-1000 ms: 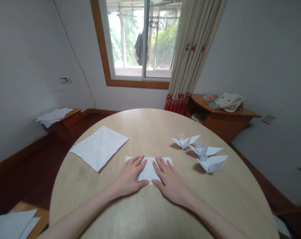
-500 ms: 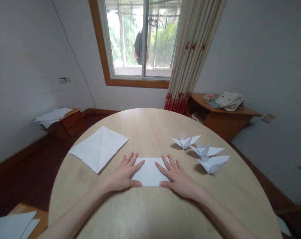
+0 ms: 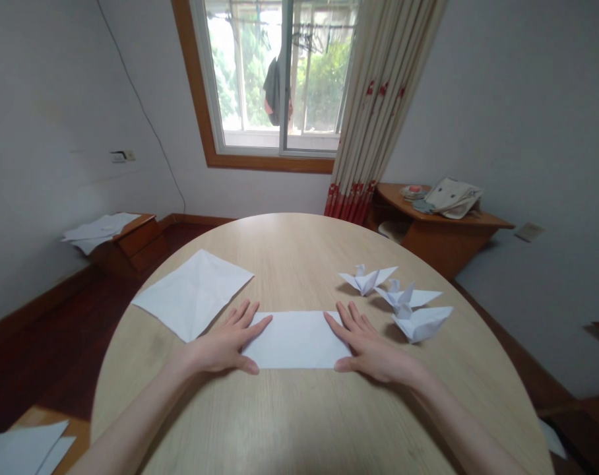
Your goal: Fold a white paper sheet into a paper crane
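Observation:
A white rectangular piece of paper (image 3: 297,340), apparently folded, lies flat on the round wooden table (image 3: 299,422) in front of me. My left hand (image 3: 230,340) rests on its left end with the fingers spread and the thumb at the near corner. On the right end, my right hand (image 3: 366,343) lies the same way, fingers stretched out and thumb along the near edge. Both hands press from above, and neither grips anything. The paper's two short ends are partly hidden under them.
A larger creased white sheet (image 3: 195,293) lies left of my left hand. Several folded paper birds (image 3: 423,323) stand to the right. Behind the table are a window (image 3: 280,79), a curtain (image 3: 373,112) and a corner desk (image 3: 448,231). More paper (image 3: 27,445) sits at lower left.
My hands have slid apart along the paper, left hand leftward and right hand rightward, baring more of its middle. The view has shifted slightly.

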A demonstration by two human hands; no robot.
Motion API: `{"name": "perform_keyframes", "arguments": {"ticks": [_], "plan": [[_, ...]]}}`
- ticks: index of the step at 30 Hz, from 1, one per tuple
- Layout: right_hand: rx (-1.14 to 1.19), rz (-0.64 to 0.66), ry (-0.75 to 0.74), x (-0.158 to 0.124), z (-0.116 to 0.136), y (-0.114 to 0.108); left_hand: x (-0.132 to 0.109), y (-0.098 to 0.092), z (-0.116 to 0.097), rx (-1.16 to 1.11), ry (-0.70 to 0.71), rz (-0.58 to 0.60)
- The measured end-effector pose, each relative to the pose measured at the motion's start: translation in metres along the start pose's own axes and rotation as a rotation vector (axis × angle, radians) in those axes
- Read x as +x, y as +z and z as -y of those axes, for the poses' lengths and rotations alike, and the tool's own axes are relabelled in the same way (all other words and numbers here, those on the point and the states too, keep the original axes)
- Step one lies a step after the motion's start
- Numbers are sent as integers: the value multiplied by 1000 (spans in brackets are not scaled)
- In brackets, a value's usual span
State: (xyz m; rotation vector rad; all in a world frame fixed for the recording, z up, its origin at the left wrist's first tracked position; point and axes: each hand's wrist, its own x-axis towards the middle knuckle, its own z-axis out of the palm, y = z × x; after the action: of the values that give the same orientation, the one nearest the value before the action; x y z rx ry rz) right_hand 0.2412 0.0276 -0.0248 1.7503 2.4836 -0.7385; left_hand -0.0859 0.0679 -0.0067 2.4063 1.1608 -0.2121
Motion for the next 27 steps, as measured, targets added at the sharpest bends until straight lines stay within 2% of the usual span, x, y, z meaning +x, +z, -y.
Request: {"name": "perform_keyframes", "arguments": {"ticks": [5, 13, 22, 25, 27], "plan": [[-29, 20, 50, -3, -5, -5, -3, -2, 8, -24, 35, -7], [-31, 64, 86, -5, 1, -10, -2, -3, 8, -29, 66, -40], [89, 44, -10, -11, 14, -12, 2, -6, 5, -75, 188, -64], [141, -1, -56, -9, 19, -8, 5, -1, -2, -118, 195, -146], [150, -118, -84, -4, 22, -1, 8, 5, -11, -143, 175, -270]]}}
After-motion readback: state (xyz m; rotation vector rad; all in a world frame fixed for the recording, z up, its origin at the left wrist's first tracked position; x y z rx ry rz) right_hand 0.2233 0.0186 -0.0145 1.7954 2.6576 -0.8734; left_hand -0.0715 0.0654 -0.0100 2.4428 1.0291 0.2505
